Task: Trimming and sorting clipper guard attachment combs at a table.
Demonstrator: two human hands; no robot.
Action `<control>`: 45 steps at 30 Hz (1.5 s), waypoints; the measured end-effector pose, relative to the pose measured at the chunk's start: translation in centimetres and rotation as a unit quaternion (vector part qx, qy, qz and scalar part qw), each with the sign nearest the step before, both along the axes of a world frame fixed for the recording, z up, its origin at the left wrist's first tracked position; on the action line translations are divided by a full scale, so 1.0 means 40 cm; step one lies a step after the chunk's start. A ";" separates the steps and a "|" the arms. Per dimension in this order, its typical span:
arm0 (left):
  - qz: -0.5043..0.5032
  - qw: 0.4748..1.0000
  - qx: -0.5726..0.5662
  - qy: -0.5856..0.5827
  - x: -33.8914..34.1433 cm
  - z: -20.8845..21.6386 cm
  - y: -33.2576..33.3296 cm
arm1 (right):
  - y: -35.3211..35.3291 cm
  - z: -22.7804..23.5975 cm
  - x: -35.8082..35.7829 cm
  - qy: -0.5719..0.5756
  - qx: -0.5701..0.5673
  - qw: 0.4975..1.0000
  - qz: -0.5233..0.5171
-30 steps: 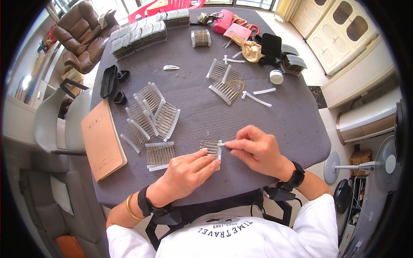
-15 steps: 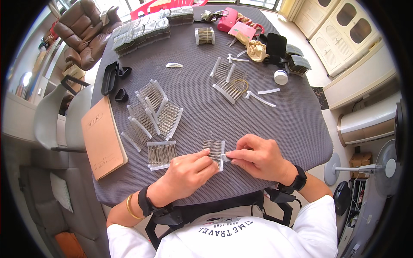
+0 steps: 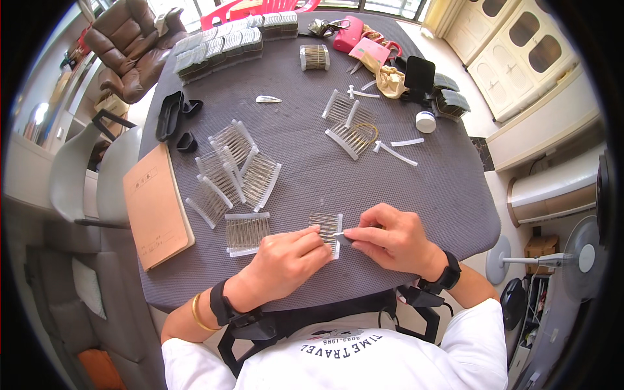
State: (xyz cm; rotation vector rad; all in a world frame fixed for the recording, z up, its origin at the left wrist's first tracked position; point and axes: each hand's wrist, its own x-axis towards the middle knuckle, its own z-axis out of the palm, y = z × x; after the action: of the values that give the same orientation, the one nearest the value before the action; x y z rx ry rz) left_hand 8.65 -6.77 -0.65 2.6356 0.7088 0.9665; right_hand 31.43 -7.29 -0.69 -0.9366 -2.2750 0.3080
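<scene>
Near the table's front edge lies a rack of thin metal rods [image 3: 324, 222] with a pale plastic strip [image 3: 338, 227] along its right side. My left hand [image 3: 289, 255] is closed over its left and lower part, fingertips pinching the rods. From the right, my right hand [image 3: 393, 239] pinches a small dark grey flat piece [image 3: 343, 238] between thumb and fingers, against the pale strip. Left of my left hand lies a similar rod rack [image 3: 247, 234]. A heap of several more racks [image 3: 235, 168] lies beyond it. The left end of the held rack is hidden.
Farther right lie two racks [image 3: 351, 127] with a yellow rubber band, and loose white strips [image 3: 398, 155]. A notebook [image 3: 159, 208] and black trays [image 3: 170, 116] are at left. Stacked bundles [image 3: 221, 49], a pink bag [image 3: 348, 34] and a white jar [image 3: 425, 121] stand farther back.
My head view has shifted slightly. The small piece in my right fingers has tilted and now looks darker; both hands stay at the same rack.
</scene>
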 end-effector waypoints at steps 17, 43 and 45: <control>0.046 0.945 -0.207 -0.251 -0.061 0.025 0.021 | 0.039 0.071 -0.116 0.184 -0.144 0.972 0.020; 0.131 0.840 -0.503 -0.157 -0.079 0.096 -0.009 | 0.088 0.024 -0.137 0.283 -0.414 0.844 0.189; 0.124 0.803 -0.550 -0.193 -0.063 0.088 0.008 | 0.104 0.023 -0.120 0.301 -0.473 0.808 0.183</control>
State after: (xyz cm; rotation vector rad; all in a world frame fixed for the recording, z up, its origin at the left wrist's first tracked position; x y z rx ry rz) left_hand 6.15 -6.47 2.89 1.3059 1.0782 0.7457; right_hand 26.64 -3.15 0.24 -0.6462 -1.6000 1.7552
